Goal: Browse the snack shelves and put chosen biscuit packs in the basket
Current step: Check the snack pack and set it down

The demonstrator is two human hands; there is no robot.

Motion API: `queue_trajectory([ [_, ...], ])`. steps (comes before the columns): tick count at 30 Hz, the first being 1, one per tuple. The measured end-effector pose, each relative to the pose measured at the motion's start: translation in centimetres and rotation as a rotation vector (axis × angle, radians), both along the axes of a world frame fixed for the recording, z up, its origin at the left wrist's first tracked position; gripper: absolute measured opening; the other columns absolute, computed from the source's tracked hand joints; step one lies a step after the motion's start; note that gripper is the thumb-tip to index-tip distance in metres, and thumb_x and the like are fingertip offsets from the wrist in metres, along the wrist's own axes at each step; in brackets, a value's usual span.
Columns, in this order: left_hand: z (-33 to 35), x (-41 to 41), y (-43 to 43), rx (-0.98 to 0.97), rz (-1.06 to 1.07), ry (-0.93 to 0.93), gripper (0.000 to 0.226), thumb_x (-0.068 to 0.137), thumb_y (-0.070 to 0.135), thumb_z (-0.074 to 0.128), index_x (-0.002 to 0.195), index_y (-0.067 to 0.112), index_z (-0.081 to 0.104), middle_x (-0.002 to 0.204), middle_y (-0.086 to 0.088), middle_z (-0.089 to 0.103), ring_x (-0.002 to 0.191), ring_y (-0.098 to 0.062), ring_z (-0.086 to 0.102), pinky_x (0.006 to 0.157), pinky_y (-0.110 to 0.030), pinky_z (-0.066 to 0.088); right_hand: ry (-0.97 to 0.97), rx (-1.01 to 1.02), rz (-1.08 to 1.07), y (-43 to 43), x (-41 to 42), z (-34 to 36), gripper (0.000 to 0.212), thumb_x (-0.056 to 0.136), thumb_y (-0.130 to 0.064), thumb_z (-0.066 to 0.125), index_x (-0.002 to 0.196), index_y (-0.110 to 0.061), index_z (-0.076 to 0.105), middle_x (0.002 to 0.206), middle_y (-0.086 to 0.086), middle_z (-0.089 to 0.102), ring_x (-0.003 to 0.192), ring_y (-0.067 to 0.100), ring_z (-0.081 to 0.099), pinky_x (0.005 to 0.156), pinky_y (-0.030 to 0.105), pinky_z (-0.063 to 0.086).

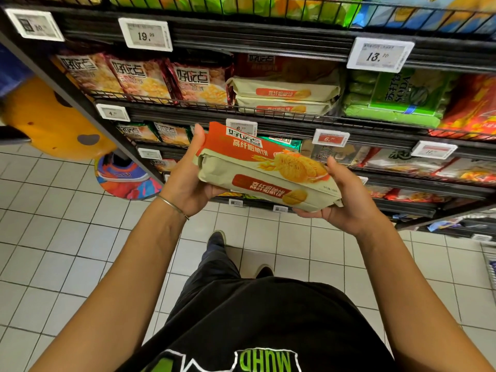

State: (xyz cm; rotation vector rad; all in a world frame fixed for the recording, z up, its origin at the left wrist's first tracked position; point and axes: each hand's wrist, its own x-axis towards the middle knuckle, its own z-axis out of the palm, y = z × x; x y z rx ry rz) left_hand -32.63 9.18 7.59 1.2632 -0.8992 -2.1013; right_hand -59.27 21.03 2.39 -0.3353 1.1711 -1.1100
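Head view showed a person standing in front of the snack shelves [268,114], holding 1 biscuit pack [268,170] with both hands. The pack was off the shelf, in the air, near the body and in front of the lower shelves. 2 like packs [284,99] lay stacked on the shelf just beyond it, at the far side. So 1 pack looked chosen, or at least under inspection, but not yet dropped in. A wire edge at the far right [491,267] may have been the basket; I could not tell for sure. Placing the pack there remained, and probably more browsing.

The left hand [188,181] was clamped on the pack's left end, thumb up along its edge. The right hand [346,200] cupped the right end from below, thumb on top, fingers closed on the wrapper.
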Motion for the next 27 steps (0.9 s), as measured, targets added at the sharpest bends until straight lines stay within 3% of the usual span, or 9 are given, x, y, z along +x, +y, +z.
queue_trajectory([
  [5,-0.7,0.6,0.1,0.111,0.025,0.013,0.063,0.104,0.061,0.040,0.143,0.016,0.060,0.138,-0.012,0.066,0.128,-0.033,0.062,0.092,-0.042,0.058,-0.098,0.002,-0.071,0.3,-0.4,-0.3,0.055,0.102,-0.057,0.043,0.123,-0.017,0.076,0.130,0.021,0.070,0.098,0.038,0.076,0.066,0.047,0.064],
  [7,-0.9,0.6,0.3,0.162,0.040,0.048,0.058,0.106,0.054,0.042,0.147,0.016,0.055,0.142,-0.013,0.062,0.121,-0.032,0.066,0.086,-0.042,0.061,-0.106,-0.014,-0.103,0.2,-0.5,-0.5,0.052,0.105,-0.052,0.040,0.117,-0.018,0.078,0.125,0.020,0.073,0.094,0.037,0.077,0.064,0.045,0.065],
  [10,-1.5,0.5,0.8,0.198,0.054,0.083,0.055,0.107,0.050,0.043,0.148,0.015,0.055,0.133,-0.011,0.067,0.094,-0.025,0.075,0.064,-0.034,0.065,-0.104,-0.027,-0.136,0.0,-0.5,-0.5,0.048,0.112,-0.044,0.035,0.122,-0.018,0.074,0.121,0.018,0.074,0.089,0.035,0.078,0.062,0.042,0.066],
  [16,-2.4,0.1,1.5,0.248,0.051,0.123,0.054,0.107,0.048,0.043,0.147,0.014,0.055,0.139,-0.012,0.063,0.103,-0.027,0.070,0.071,-0.033,0.064,0.029,-0.025,-0.185,-0.3,0.1,-0.1,0.043,0.112,-0.042,0.037,0.122,-0.023,0.074,0.121,0.011,0.076,0.096,0.028,0.078,0.064,0.037,0.064],
  [18,-2.6,-0.1,1.7,0.254,0.063,0.137,0.047,0.107,0.045,0.043,0.139,0.015,0.061,0.126,-0.010,0.071,0.095,-0.025,0.075,0.066,-0.032,0.065,0.062,-0.034,-0.199,-0.4,0.3,0.0,0.039,0.111,-0.040,0.040,0.128,-0.021,0.071,0.123,0.010,0.076,0.105,0.030,0.076,0.073,0.042,0.066],
  [20,-2.8,-0.2,1.8,0.266,0.076,0.147,0.039,0.107,0.041,0.046,0.127,0.016,0.067,0.113,-0.008,0.076,0.089,-0.023,0.077,0.064,-0.031,0.064,0.105,-0.030,-0.202,-0.5,0.4,0.0,0.038,0.110,-0.036,0.045,0.136,-0.017,0.065,0.127,0.011,0.074,0.117,0.034,0.071,0.092,0.053,0.061],
  [22,-3.0,-0.2,1.9,0.275,0.080,0.150,0.038,0.106,0.041,0.047,0.128,0.016,0.067,0.118,-0.008,0.074,0.092,-0.023,0.075,0.065,-0.029,0.062,0.123,-0.020,-0.213,-0.5,0.5,0.2,0.038,0.109,-0.033,0.048,0.139,-0.015,0.063,0.129,0.012,0.072,0.123,0.037,0.067,0.101,0.058,0.055],
  [24,-3.1,-0.3,1.9,0.278,0.063,0.153,0.040,0.106,0.041,0.047,0.132,0.017,0.066,0.124,-0.008,0.070,0.093,-0.023,0.073,0.063,-0.028,0.061,0.130,-0.029,-0.230,-0.5,0.7,0.4,0.034,0.108,-0.031,0.051,0.135,-0.016,0.065,0.126,0.011,0.074,0.119,0.035,0.069,0.094,0.053,0.060],
  [27,-3.3,-0.5,2.1,0.276,0.057,0.157,0.037,0.105,0.040,0.049,0.108,0.019,0.079,0.109,-0.005,0.077,0.084,-0.022,0.077,0.060,-0.028,0.061,0.161,-0.039,-0.255,-0.4,0.8,0.4,0.027,0.107,-0.028,0.055,0.127,-0.020,0.070,0.119,0.009,0.077,0.110,0.030,0.074,0.076,0.040,0.065],
])
